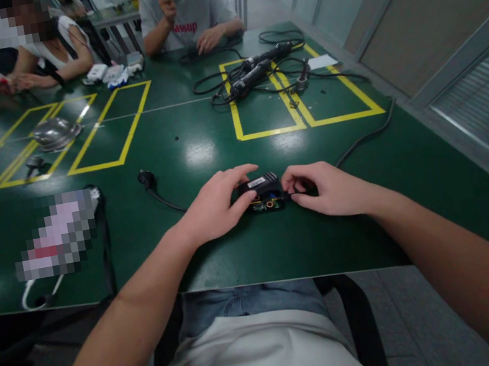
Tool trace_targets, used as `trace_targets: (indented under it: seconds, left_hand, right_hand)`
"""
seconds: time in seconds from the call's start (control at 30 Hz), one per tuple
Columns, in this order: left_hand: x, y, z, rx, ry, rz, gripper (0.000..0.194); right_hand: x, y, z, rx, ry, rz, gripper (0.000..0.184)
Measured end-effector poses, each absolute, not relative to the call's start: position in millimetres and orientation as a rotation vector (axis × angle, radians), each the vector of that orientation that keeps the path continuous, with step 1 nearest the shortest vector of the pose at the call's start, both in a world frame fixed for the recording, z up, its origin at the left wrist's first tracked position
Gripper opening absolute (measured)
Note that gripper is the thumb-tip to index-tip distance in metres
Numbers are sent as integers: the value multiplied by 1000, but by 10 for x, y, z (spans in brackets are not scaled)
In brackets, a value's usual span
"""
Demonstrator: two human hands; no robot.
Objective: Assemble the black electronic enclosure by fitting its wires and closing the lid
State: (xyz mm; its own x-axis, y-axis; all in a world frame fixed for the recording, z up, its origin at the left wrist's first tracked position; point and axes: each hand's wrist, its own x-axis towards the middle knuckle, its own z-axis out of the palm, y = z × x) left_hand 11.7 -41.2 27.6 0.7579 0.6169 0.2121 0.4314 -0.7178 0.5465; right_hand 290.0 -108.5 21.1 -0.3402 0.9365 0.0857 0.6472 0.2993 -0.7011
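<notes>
One white shirt (pixel 252 361), left hand (pixel 211 207) grasping one black casing (pixel 266 184), right hand (pixel 333 189) pinching one cable (pixel 361 139)

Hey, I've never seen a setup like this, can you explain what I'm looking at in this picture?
There's no robot here, just a person's two bare hands, seen from a camera worn on their head, looking forward and down. The left hand holds a black case with a pale label; part of a circuit board shows beneath it. The right hand is at the case's right end, seemingly pinching a dark cord, though its fingers hide the grip. On the green table, a black plug lies to the left. Farther off are yellow tape outlines, black corded tools and a shiny metal bowl. Other people sit across the table.
</notes>
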Motion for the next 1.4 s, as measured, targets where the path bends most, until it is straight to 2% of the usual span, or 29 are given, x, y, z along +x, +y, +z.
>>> trace_targets:
  seconds: [0.13, 0.27, 0.37, 0.57, 1.03, 1.27, 1.4]
  left_hand:
    - [118, -341, 212, 2514, 1011, 507, 24]
    - [92, -323, 230, 2603, 922, 461, 7]
    - [57, -358, 306, 2640, 829, 498, 11]
    - [32, -403, 365, 2588, 762, 305, 10]
    - [1, -394, 401, 2502, 697, 415, 10]
    - [1, -343, 345, 2559, 672, 424, 9]
    - [61, -322, 254, 2633, 749, 543, 26]
  right_hand:
    - [2880, -1081, 197, -1392, -2091, 762, 8]
    - [2850, -1079, 180, -1381, -2084, 746, 10]
    - [2830, -1077, 165, -1377, -2083, 733, 10]
    - [2789, -1091, 179, -1373, -2108, 736, 9]
    - [2838, -1106, 217, -1337, -2101, 763, 13]
    - [2873, -1078, 235, -1380, -2168, 624, 10]
    - [2878, -1069, 221, -1399, -2171, 642, 9]
